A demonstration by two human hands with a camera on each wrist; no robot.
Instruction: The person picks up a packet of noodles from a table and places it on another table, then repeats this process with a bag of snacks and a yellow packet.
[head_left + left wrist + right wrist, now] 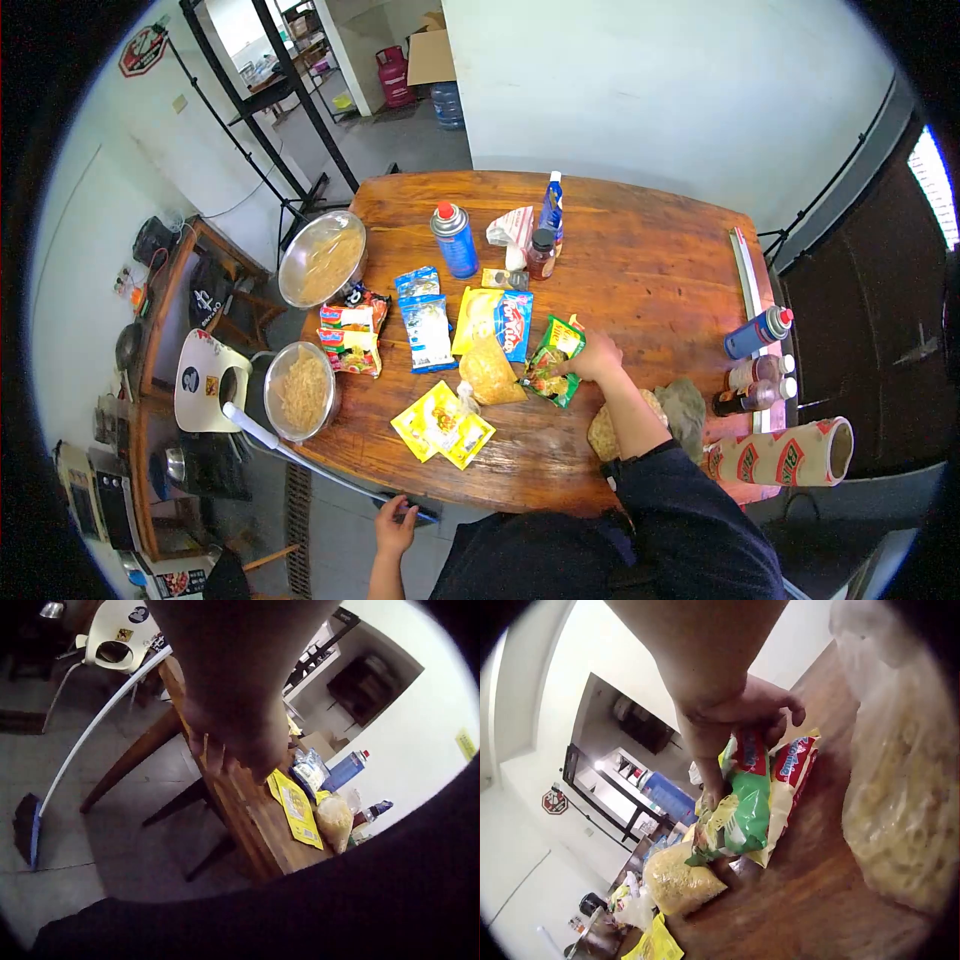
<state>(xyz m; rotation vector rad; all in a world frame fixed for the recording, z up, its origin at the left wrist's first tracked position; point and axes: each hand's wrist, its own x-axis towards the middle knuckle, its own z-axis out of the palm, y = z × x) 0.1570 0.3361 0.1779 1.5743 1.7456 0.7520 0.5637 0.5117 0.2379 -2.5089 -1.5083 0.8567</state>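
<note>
Holding a green plastic packet with a red label [750, 810] in the right grip [735, 709] at a brown wooden desk [640, 270], with thumb and fingers pinching it from opposite sides. Beside a cream-and-red plastic packet [791, 776], close enough to touch; impossible to tell whether it is also pinched. Just right of a clear bag of yellow crumbs [490, 372], and near a blue-and-white plastic packet [515, 325]. Near the desk's close edge with the left grip [395, 535], fingers loosely bent and pinching nothing. Best, by the look of it, to take the green packet across its full body rather than by a corner, so as to stop loose contents slumping to one end. Wise to press only firmly enough to hold the slick film, sparing the seams. Better to raise it slightly before any sideways move, rather than drag it against the crumb bag. Worth checking under the fingers for the cream-and-red packet, so as to avoid tipping or snagging it.
</note>
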